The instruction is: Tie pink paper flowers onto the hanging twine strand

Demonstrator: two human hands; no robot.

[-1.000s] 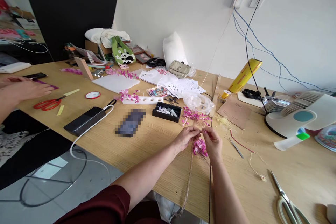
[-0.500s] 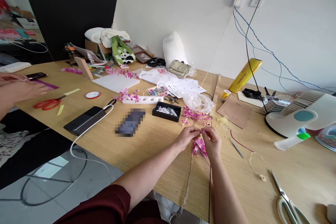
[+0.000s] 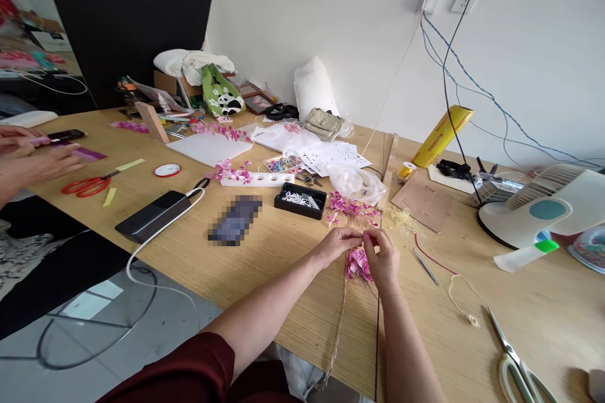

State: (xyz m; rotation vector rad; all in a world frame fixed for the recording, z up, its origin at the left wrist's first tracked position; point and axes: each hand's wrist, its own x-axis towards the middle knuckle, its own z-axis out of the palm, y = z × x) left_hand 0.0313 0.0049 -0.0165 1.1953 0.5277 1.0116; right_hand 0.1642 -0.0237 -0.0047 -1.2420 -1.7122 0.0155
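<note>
1. At the far left edge of the frame, another person's hands (image 3: 28, 154) work near red scissors (image 3: 87, 187).
2. My left hand (image 3: 336, 245), lower centre, pinches its grip narrow on the top of a pink flower cluster (image 3: 359, 263).
3. My right hand (image 3: 385, 258) meets it fingertip to fingertip, grip closed on the same cluster, just above the desk (image 3: 274, 252).
4. Twine (image 3: 339, 327) trails down from the cluster toward the bottom edge.
5. At lower right, pale-handled scissors (image 3: 515, 356) lie well apart.

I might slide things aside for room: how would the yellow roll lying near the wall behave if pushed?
The yellow roll is a cylinder lying on its side on the table, so it would probably roll if nudged across its length. A black cable crosses in front of it and might snag.
</note>
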